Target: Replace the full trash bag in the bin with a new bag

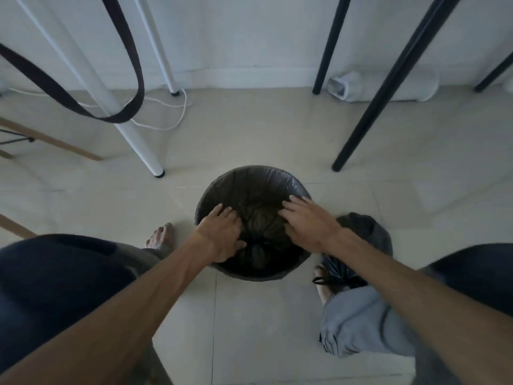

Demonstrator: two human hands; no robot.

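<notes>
Two hands, left hand (pixel 222 234) and right hand (pixel 305 222), fingers spread flat, press new bag (pixel 249 187) inside bin (pixel 258 275); full bag (pixel 361 245) beside bin. Risk: liner edge slipping off rim under pressing.

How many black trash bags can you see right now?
2. One lines the bin, with both hands, left hand and right hand, pressing inside. The other, a tied full bag, sits right of it.

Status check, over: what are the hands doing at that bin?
Left hand and right hand open, pressing new bag into bin. Full bag tied, on floor at right. Nothing in the way.
</notes>
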